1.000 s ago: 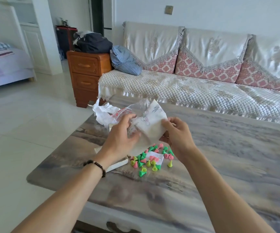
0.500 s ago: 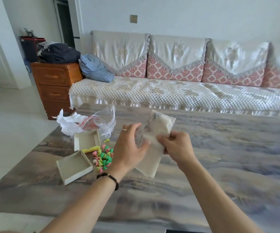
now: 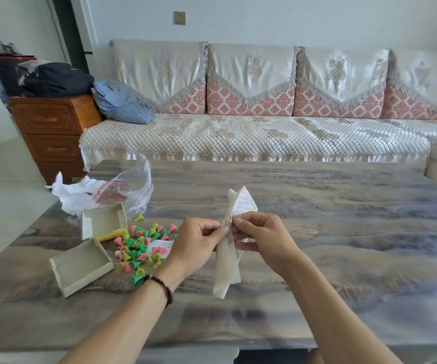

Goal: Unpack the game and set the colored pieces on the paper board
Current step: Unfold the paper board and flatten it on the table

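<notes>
A folded paper board [image 3: 228, 266] is held upright above the marble table [image 3: 343, 232], pinched at its middle by my left hand [image 3: 196, 245] and my right hand [image 3: 262, 240]. A printed grid of small circles shows on its upper flap. To the left of my left hand, a heap of pink, green and yellow cone pieces [image 3: 139, 249] lies on the table, partly on a small printed slip [image 3: 163, 245]. One yellow piece [image 3: 139, 218] lies apart from the heap. Two open halves of the game box [image 3: 80, 266] [image 3: 103, 223] lie beside the heap.
A crumpled clear plastic bag [image 3: 130, 190] and white wrapping [image 3: 73, 193] lie at the table's far left corner. A long sofa [image 3: 251, 135] runs behind the table. A wooden drawer cabinet [image 3: 52, 132] with a dark bag on top stands at the left.
The view has swung right, so the pieces and box now sit to the left. My hands have brought the folded paper lower and turned it edge-on, with both hands pinching its middle.
</notes>
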`<move>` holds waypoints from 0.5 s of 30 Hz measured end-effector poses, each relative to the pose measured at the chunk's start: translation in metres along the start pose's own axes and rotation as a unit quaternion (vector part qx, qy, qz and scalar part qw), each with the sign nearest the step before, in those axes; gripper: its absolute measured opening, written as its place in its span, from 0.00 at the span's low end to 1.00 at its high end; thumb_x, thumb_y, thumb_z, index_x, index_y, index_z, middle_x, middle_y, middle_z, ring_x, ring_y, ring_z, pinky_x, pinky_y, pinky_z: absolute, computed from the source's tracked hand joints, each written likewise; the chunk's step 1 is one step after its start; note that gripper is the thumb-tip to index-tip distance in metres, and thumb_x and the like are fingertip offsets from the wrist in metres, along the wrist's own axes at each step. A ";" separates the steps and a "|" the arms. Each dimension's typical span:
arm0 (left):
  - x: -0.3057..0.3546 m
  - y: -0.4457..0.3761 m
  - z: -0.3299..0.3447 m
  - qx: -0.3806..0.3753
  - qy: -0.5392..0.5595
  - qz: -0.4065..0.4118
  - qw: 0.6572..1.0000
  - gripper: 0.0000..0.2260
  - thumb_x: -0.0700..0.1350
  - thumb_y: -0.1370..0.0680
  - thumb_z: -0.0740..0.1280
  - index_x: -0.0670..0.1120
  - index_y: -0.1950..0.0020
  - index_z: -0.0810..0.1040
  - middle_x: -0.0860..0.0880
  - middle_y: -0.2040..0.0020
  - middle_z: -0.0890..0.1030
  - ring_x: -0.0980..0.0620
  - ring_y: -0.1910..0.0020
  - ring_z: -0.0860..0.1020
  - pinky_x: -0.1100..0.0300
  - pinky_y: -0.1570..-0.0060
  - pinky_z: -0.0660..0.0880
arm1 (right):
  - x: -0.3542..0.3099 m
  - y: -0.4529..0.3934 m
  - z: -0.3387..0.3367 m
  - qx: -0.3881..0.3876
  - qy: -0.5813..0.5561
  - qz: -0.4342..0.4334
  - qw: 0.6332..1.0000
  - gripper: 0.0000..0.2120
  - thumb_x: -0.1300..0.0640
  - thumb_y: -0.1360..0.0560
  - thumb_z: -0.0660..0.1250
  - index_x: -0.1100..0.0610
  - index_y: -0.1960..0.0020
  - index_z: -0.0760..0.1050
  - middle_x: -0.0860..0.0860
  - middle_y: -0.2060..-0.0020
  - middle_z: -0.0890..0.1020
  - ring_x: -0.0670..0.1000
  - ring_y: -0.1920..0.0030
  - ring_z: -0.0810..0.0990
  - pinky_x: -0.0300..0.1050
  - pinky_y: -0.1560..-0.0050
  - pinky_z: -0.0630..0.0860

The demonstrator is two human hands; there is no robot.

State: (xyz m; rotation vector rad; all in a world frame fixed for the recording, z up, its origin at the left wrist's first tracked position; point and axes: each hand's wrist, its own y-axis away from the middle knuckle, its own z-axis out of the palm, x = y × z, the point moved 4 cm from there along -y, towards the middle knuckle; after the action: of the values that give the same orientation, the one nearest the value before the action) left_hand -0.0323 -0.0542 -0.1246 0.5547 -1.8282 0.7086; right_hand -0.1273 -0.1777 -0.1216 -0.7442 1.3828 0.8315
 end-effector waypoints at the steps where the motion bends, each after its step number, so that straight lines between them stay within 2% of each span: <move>1: 0.000 0.000 0.002 -0.004 0.007 -0.004 1.000 0.07 0.43 0.23 0.69 0.44 0.55 0.86 0.46 0.58 0.86 0.42 0.54 0.83 0.40 0.52 0.79 | 0.001 0.000 0.000 0.000 -0.008 0.003 1.000 0.07 0.60 0.23 0.66 0.62 0.56 0.80 0.56 0.62 0.83 0.51 0.60 0.81 0.46 0.58 0.79; 3: 0.000 0.001 0.007 -0.009 -0.007 0.001 1.000 0.06 0.45 0.23 0.69 0.47 0.52 0.86 0.51 0.56 0.86 0.49 0.54 0.84 0.44 0.51 0.80 | 0.001 0.001 0.001 -0.004 -0.018 0.007 1.000 0.09 0.56 0.23 0.67 0.61 0.57 0.80 0.55 0.62 0.83 0.51 0.60 0.81 0.50 0.55 0.81; 5: 0.000 0.001 0.011 -0.013 -0.040 0.017 0.999 0.06 0.47 0.23 0.69 0.51 0.52 0.86 0.55 0.57 0.86 0.55 0.55 0.84 0.48 0.53 0.81 | 0.000 0.004 0.000 0.002 0.010 -0.012 1.000 0.07 0.57 0.24 0.69 0.62 0.56 0.79 0.54 0.65 0.83 0.49 0.63 0.82 0.46 0.58 0.80; 8: 0.000 0.000 0.015 -0.024 -0.053 0.029 0.998 0.07 0.48 0.22 0.68 0.51 0.53 0.86 0.55 0.59 0.85 0.54 0.56 0.84 0.49 0.55 0.81 | 0.001 0.003 -0.004 0.003 0.031 -0.026 0.999 0.05 0.62 0.23 0.67 0.64 0.56 0.77 0.53 0.67 0.80 0.47 0.65 0.80 0.43 0.59 0.80; 10: -0.001 0.000 0.015 -0.016 0.003 0.008 1.000 0.08 0.44 0.21 0.66 0.47 0.52 0.86 0.51 0.57 0.86 0.50 0.55 0.84 0.53 0.56 0.81 | 0.006 0.001 -0.006 -0.011 0.004 -0.007 1.000 0.05 0.62 0.22 0.65 0.62 0.56 0.76 0.53 0.64 0.81 0.48 0.63 0.81 0.46 0.57 0.80; 13: -0.006 -0.001 0.012 0.031 0.093 -0.053 0.994 0.09 0.41 0.20 0.65 0.42 0.55 0.85 0.48 0.57 0.86 0.51 0.56 0.84 0.65 0.61 0.78 | 0.010 -0.002 -0.014 0.005 -0.065 0.029 0.997 0.06 0.63 0.23 0.61 0.62 0.55 0.77 0.53 0.64 0.82 0.49 0.64 0.80 0.46 0.60 0.75; 15: -0.014 -0.002 0.009 0.066 0.127 -0.084 0.986 0.09 0.41 0.21 0.66 0.43 0.56 0.85 0.47 0.58 0.85 0.51 0.58 0.84 0.65 0.62 0.77 | 0.014 -0.003 -0.025 0.043 -0.074 0.047 0.995 0.07 0.63 0.24 0.60 0.62 0.57 0.76 0.53 0.65 0.81 0.49 0.67 0.78 0.45 0.63 0.74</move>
State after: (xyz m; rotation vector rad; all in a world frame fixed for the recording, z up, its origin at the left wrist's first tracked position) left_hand -0.0318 -0.0612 -0.1399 0.6660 -1.4866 0.7527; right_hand -0.1375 -0.1997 -0.1370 -0.5437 1.3197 0.8775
